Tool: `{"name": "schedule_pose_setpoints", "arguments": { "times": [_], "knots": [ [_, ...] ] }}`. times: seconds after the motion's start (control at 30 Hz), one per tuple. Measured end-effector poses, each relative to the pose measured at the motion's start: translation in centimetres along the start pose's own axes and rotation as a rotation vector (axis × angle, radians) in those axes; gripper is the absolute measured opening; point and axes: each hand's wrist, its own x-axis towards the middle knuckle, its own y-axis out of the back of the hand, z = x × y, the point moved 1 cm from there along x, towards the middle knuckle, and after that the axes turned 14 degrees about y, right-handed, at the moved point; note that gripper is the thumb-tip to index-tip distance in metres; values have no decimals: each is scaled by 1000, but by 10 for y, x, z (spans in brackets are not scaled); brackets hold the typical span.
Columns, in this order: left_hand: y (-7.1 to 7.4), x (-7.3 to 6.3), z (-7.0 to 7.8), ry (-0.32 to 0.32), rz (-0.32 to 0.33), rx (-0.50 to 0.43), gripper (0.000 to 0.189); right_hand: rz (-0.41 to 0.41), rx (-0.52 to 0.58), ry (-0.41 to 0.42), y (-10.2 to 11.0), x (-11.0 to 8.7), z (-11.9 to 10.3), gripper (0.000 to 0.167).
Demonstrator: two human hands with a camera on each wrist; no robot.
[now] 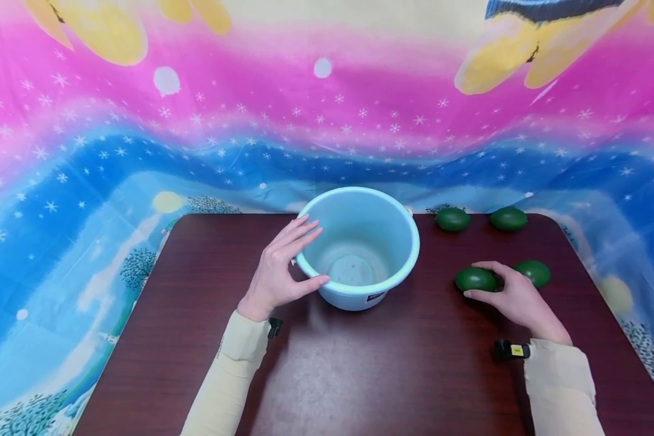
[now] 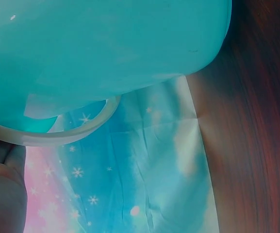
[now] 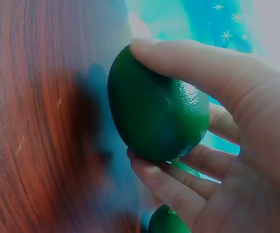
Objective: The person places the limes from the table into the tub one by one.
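Note:
A light-blue plastic bucket (image 1: 354, 297) stands upright on the table, with its inside bare. My left hand (image 1: 280, 266) rests on the left side of its rim, fingers fairly straight over the edge and thumb at the front. The left wrist view has the bucket's wall (image 2: 106, 43) close up and part of the left hand (image 2: 6, 184) under the rim. On the right, my right hand (image 1: 515, 300) grips a green avocado (image 1: 474, 280) between thumb and fingers. The right wrist view has this avocado (image 3: 152, 107) large; whether it touches the table cannot be told.
Another avocado (image 1: 535, 274) lies just behind the right hand's knuckles. Two more avocados, one nearer the bucket (image 1: 452, 219) and one farther right (image 1: 508, 219), lie along the back edge of the dark wooden table (image 1: 360, 375). A patterned cloth (image 1: 305, 133) hangs behind the table.

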Motion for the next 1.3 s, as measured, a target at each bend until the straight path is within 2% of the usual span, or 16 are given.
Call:
{"name": "schedule_pose_setpoints", "arguments": {
  "times": [0.2, 0.4, 0.87, 1.1, 1.3],
  "knots": [
    [-1, 1, 0, -3, -2, -5, 81, 50, -13, -3, -1, 4, -2, 72],
    [0, 1, 0, 0, -10, -8, 80, 130, -16, 41, -3, 8, -6, 69],
    [3, -1, 1, 17, -42, 10, 78, 314, 6, 95, 5, 29, -44, 63],
    [4, 0, 2, 3, -39, 15, 78, 363, 17, 122, 12, 37, -62, 67],
    [4, 0, 3, -4, -35, 19, 77, 387, 10, 136, 16, 42, -68, 68]
  ]
}}
